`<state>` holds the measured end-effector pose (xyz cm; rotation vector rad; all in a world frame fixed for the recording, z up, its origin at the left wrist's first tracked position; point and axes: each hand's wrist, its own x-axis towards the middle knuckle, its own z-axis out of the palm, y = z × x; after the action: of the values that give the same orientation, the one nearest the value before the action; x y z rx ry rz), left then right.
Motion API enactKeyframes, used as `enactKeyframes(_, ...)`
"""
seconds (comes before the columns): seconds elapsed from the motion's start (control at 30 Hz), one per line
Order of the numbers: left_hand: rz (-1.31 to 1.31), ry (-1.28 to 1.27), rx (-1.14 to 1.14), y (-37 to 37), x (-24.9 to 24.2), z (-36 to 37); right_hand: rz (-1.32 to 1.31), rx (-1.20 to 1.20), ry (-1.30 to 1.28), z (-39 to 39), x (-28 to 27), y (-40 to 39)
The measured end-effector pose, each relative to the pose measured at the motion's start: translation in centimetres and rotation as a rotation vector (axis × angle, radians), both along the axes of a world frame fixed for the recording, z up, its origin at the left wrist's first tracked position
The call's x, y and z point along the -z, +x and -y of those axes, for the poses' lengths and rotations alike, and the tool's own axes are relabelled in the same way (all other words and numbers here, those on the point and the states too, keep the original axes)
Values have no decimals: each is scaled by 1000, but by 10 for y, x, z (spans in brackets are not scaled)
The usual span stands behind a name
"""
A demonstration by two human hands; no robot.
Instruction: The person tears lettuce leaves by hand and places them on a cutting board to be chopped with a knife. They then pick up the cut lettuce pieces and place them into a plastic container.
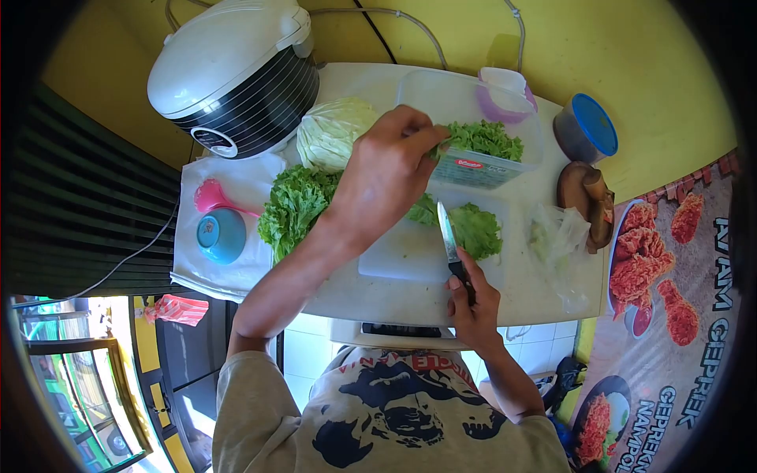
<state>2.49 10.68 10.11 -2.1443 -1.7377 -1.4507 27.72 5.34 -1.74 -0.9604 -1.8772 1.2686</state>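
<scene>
My right hand (474,306) grips a knife (450,240) by its black handle, with the blade pointing up and away from me over the white cutting board (386,258). Loose lettuce leaves (476,230) lie on the board behind the blade. My left hand (390,169) reaches across to the near left side of a clear plastic container (505,175). Its fingers are pinched on a bit of green lettuce, partly hidden by the hand. Inside the container is cut lettuce (489,140). A leafy lettuce head (296,206) sits left of the board, partly behind my left forearm.
A cabbage (333,130) and a rice cooker (236,79) stand at the back left. Nearer are a blue bowl (221,236) and pink spoon (211,195). To the right are a blue-lidded tub (593,126), a plastic bag (558,236) and a brown object (579,189).
</scene>
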Motion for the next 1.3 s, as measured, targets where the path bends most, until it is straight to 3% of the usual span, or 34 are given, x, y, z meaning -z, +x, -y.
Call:
enactKeyframes(0.23,-259,-286,35,-13,-4,-69,-25,17,-14,2,-4,1)
enactKeyframes(0.33,-284,-211,36,-18,-4,-70,-39,15,-17,2,-2,2)
enactKeyframes(0.43,-140,12,15,-19,-14,-54,-59,20,-15,4,-1,3)
enactKeyframes(0.53,99,-175,84,-11,-16,-10,-74,47,-6,4,-1,2)
enactKeyframes(0.63,5,-360,166,-14,22,20,-97,61,-36,3,-1,1)
enactKeyframes(0.73,-252,-323,103,-13,62,32,-104,54,-74,2,1,3)
enactKeyframes(0.83,-318,-331,114,-13,78,39,-111,44,-64,2,2,4)
enactKeyframes(0.93,-269,-214,97,-12,75,46,-126,40,-35,2,5,4)
enactKeyframes(1.03,189,-424,233,-10,68,59,-126,45,-18,3,7,4)
enactKeyframes(1.13,423,-735,132,-8,58,72,-107,49,-6,3,5,3)
enactKeyframes(1.23,112,-489,-81,-7,83,79,7,1,105,2,0,2)
enactKeyframes(1.3,94,-539,-158,-6,84,84,91,-40,193,2,-6,1)
